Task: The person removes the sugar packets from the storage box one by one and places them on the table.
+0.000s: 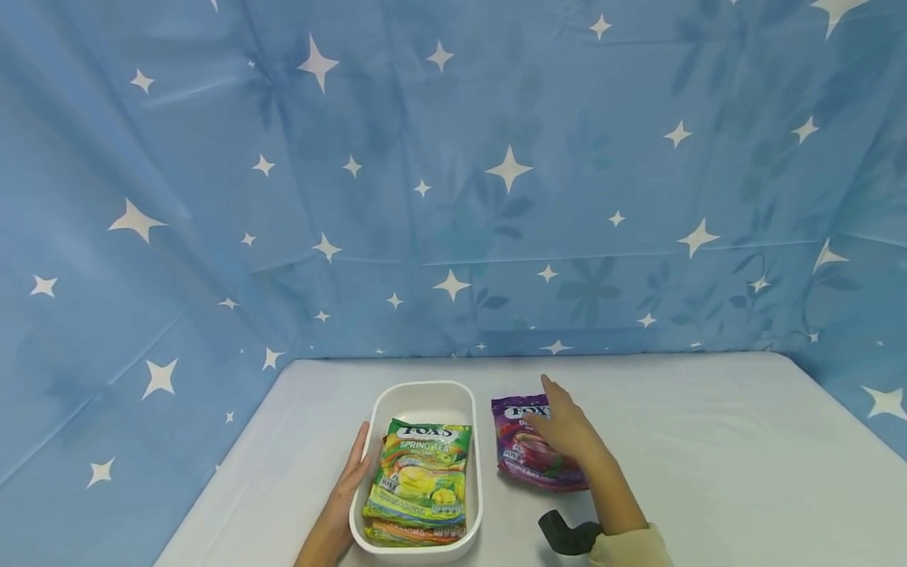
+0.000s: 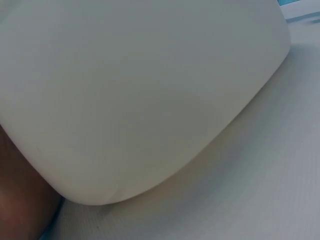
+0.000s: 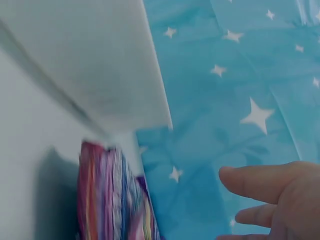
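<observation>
Purple bag [image 1: 520, 455] lies beneath and just left of right hand [image 1: 567, 429], nearer of two, its long axis seemingly near line of right forearm [image 1: 618, 492]. Right fingers outstretched, grasping nothing. Left hand [image 1: 343, 494] rests straight-fingered against white tub [image 1: 423, 403], green bag [image 1: 418, 472] inside. Right-wrist view reveals gap between fingers and purple bag, unclear from head view.

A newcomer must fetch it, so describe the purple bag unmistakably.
On the white table, find the white tub that the left hand touches. Just right of it lies the purple bag, partly hidden by the right hand. Unlike the green SPRING TEA bag, it lies outside the tub.
</observation>
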Tool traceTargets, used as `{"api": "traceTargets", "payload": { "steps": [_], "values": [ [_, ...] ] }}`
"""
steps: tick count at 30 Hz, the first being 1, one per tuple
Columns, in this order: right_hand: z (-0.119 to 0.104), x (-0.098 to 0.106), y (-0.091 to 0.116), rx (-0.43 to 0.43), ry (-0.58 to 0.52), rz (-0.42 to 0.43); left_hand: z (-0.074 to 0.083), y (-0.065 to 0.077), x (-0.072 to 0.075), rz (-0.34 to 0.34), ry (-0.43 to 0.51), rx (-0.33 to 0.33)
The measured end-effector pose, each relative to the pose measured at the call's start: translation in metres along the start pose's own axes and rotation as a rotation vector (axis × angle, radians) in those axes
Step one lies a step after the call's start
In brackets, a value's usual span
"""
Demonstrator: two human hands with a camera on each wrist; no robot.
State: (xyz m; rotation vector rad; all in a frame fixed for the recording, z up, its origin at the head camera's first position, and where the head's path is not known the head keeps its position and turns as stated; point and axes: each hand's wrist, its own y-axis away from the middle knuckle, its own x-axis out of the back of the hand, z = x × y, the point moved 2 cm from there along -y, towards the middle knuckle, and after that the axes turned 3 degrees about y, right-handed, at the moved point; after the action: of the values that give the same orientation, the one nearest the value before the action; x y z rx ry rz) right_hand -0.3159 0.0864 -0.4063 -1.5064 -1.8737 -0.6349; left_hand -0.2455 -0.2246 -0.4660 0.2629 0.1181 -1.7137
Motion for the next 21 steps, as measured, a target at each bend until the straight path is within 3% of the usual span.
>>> {"api": "traceTargets", "payload": {
  "steps": [13, 21],
  "values": [
    [-0.039, -0.024, 0.005, 0.141, -0.116, -0.046, -0.002, -0.001, -0.001, 0.037, -0.009, -0.013],
    [-0.051, -0.030, 0.008, 0.126, -0.183, -0.079, 0.000, 0.000, 0.000, 0.049, -0.024, -0.011]
  ]
}}
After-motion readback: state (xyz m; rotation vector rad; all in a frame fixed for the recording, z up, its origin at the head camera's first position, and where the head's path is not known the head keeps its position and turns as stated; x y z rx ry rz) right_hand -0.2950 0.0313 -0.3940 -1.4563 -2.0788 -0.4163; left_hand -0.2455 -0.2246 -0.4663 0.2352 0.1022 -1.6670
